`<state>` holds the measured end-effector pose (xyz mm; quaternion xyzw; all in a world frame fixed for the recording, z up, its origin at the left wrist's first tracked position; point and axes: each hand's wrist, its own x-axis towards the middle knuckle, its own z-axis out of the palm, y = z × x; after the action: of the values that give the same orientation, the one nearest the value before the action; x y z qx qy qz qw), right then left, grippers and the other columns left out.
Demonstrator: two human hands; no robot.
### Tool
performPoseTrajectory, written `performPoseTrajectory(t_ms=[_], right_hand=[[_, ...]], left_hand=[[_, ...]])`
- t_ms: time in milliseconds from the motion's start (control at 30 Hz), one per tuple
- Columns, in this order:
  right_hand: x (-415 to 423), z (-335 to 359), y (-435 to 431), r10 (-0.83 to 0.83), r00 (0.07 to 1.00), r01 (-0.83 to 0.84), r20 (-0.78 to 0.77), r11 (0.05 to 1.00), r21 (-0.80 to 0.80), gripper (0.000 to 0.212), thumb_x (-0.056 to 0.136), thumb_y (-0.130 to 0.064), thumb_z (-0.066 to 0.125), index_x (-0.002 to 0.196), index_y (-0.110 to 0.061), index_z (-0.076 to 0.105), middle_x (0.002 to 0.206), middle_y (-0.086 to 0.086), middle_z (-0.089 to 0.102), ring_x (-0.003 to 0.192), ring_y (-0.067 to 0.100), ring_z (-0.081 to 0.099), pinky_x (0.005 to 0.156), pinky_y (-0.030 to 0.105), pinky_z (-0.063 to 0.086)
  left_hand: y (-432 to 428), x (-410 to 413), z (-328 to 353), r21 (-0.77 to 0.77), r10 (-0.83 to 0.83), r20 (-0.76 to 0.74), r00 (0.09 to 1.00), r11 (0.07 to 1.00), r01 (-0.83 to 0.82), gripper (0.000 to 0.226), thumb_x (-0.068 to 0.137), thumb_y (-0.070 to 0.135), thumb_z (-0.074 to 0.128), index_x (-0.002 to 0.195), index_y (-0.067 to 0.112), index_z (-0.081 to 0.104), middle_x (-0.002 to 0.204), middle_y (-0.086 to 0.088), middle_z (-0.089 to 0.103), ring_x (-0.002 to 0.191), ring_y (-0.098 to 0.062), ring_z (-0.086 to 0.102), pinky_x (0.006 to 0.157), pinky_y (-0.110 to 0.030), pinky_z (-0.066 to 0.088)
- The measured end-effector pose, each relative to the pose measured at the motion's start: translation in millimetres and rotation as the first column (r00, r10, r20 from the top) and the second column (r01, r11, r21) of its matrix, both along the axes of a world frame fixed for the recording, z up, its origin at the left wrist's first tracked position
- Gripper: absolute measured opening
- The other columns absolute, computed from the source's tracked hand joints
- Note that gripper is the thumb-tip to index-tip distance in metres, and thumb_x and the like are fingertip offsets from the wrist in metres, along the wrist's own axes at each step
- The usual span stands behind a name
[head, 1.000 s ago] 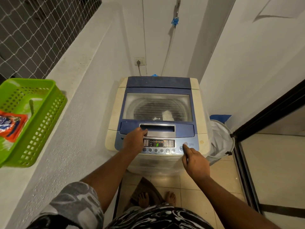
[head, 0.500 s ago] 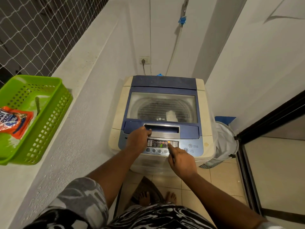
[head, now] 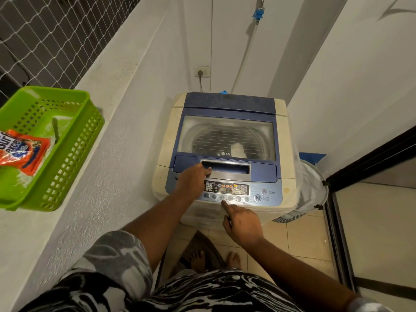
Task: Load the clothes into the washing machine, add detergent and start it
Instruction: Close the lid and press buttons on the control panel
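White plastered walls close in a narrow balcony nook, where the washing machine (head: 225, 104) stands at the centre of the frame with its lid (head: 227, 136) down. Through the lid's window a pale piece among the clothes (head: 237, 149) shows in the drum, so loading looks done. At the left of the frame the detergent pouch (head: 20, 152) lies in a green basket (head: 74, 140) on the ledge; whether any detergent has gone in I cannot tell. Lamps glow on the control panel (head: 242, 189), so the power seems to be on. The left hand (head: 192, 180) rests by the lid handle (head: 227, 170) with fingers curled; whether they grip it I cannot tell. The right hand (head: 244, 224) holds nothing, its index finger stretched to the button row and the others folded. Left to do, by my reckoning: settle the programme and press the start button (head: 258, 197).
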<state>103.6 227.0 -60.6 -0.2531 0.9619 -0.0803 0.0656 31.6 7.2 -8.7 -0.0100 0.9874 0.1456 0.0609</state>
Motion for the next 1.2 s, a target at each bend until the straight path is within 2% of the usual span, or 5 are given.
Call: performPoseTrajectory(t_ms=[100, 300, 833, 1033, 1200], right_hand=[[3, 1, -5, 0.011, 1.000, -0.011, -0.006, 1.000, 0.026, 0.058, 0.092, -0.039, 0.048, 0.148, -0.026, 0.054, 0.102, -0.009, 0.075, 0.077, 0.017, 0.071, 0.061, 0.031, 0.056], [5, 3, -16, 0.035, 0.999, -0.035, -0.001, 0.999, 0.012, 0.059, 0.092, -0.042, 0.041, 0.149, -0.027, 0.053, 0.112, -0.007, 0.075, 0.084, 0.020, 0.073, 0.065, 0.033, 0.058], [3, 3, -33, 0.040, 0.999, -0.040, -0.002, 0.999, 0.010, 0.059, 0.093, -0.037, 0.046, 0.150, -0.023, 0.053, 0.103, -0.004, 0.075, 0.078, 0.023, 0.072, 0.061, 0.033, 0.055], [3, 1, -29, 0.006, 1.000, -0.006, -0.022, 1.000, 0.031, 0.058, 0.093, -0.038, 0.045, 0.149, -0.023, 0.055, 0.100, -0.006, 0.076, 0.069, 0.021, 0.070, 0.056, 0.030, 0.053], [6, -3, -12, -0.044, 0.999, 0.044, -0.008, 0.999, 0.030, 0.060, 0.097, -0.040, 0.038, 0.154, -0.026, 0.046, 0.104, -0.005, 0.074, 0.070, 0.022, 0.070, 0.058, 0.033, 0.056]], left_hand=[[0, 0, -1, 0.027, 0.036, -0.005, 0.999, 0.999, -0.036, 0.031, 0.110, 0.035, 0.048, 0.125, 0.020, 0.070, 0.118, -0.002, 0.069, 0.102, -0.023, 0.072, 0.089, -0.037, 0.060], [-3, -1, -3, 0.011, -0.011, -0.001, 1.000, 1.000, 0.011, 0.028, 0.108, 0.027, 0.056, 0.133, 0.025, 0.067, 0.124, -0.002, 0.065, 0.106, -0.023, 0.070, 0.092, -0.038, 0.059], [-7, -2, -9, 0.007, -0.029, -0.001, 1.000, 1.000, 0.029, 0.031, 0.108, 0.024, 0.057, 0.137, 0.026, 0.065, 0.125, -0.002, 0.064, 0.107, -0.025, 0.070, 0.093, -0.038, 0.059], [-9, -4, -10, 0.016, -0.040, 0.009, 0.999, 0.999, 0.040, 0.044, 0.106, 0.012, 0.057, 0.147, 0.029, 0.059, 0.130, -0.002, 0.062, 0.110, -0.025, 0.068, 0.095, -0.041, 0.058], [-9, -4, -12, 0.026, -0.034, -0.005, 0.999, 0.999, 0.034, 0.045, 0.105, 0.013, 0.058, 0.147, 0.028, 0.059, 0.130, -0.003, 0.063, 0.111, -0.025, 0.068, 0.095, -0.040, 0.058]])
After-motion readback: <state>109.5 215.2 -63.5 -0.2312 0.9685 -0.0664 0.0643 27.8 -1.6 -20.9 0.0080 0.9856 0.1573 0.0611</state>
